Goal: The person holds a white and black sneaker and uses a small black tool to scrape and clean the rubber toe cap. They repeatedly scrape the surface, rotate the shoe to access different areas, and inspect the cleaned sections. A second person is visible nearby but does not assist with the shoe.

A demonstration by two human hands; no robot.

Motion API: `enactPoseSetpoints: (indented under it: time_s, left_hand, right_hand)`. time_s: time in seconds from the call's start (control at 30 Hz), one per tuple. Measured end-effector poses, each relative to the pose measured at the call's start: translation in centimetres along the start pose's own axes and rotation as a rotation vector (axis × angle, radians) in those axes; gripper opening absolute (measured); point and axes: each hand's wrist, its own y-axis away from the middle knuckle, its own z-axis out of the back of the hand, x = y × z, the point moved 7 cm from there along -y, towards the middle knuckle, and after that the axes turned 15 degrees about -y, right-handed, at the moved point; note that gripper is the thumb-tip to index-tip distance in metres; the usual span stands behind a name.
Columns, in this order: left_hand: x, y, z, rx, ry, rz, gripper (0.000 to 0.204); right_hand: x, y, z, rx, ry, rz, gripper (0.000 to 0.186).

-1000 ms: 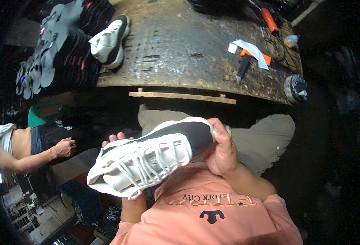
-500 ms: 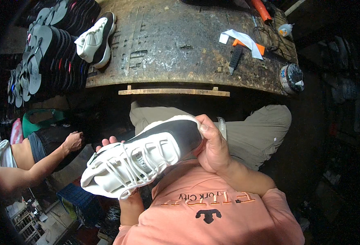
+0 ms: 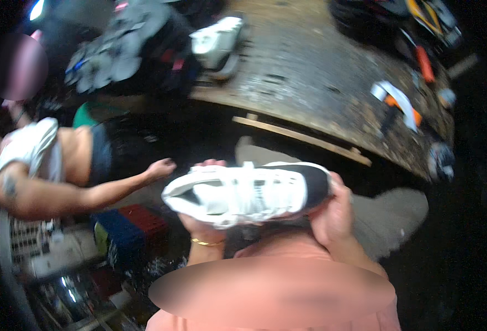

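Observation:
A white sneaker with a black toe and white laces lies level across both my hands, opening to the left and toe to the right. My left hand, with a gold bracelet at the wrist, cups the heel end from beneath; its fingertips show past the far side. My right hand grips the black toe, the thumb along its end. The shoe's sole is hidden from above. A similar white and black sneaker stands on the workbench at its left edge. The picture is blurred by motion.
Stacked grey flip-flop soles stand left of the bench. Another person's arm reaches in from the left near my shoe. On the bench's right lie a white strip, an orange-handled tool and a round can. Crates stand lower left.
My view has swung left, so the bench appears further right and tilted. The sneaker has turned from slanted to nearly level, still in both hands. The other person's arm appears closer to it.

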Motion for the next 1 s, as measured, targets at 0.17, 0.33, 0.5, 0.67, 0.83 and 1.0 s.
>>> enactPoseSetpoints:
  time_s: [0.17,0.33,0.5,0.67,0.83,1.0]
  left_hand:
    - [-2.3,-1.3,-3.8,0.046,0.129,-0.056,0.065]
    - [-6.2,0.0,-6.7,0.275,-0.039,-0.289,0.08]
    - [-10.6,0.6,-7.2,0.608,-0.026,-0.251,0.065]
    - [-12.1,0.7,-7.3,0.725,-0.007,-0.112,0.063]
    - [-11.2,1.3,-7.1,0.647,0.031,-0.031,0.066]
    - [-10.0,0.8,-8.3,0.739,-0.007,-0.068,0.055]
  right_hand:
    - [1.0,0.8,-5.7,0.169,0.139,0.065,0.053]
    - [1.3,2.7,-10.9,0.361,0.25,0.016,0.067]
    - [1.0,5.6,-13.8,0.584,0.315,-0.045,0.071]
    - [1.1,7.6,-13.9,0.592,0.293,-0.137,0.078]
    - [1.6,8.1,-13.5,0.575,0.29,-0.136,0.078]
    - [1.9,7.8,-12.1,0.571,0.347,-0.049,0.078]
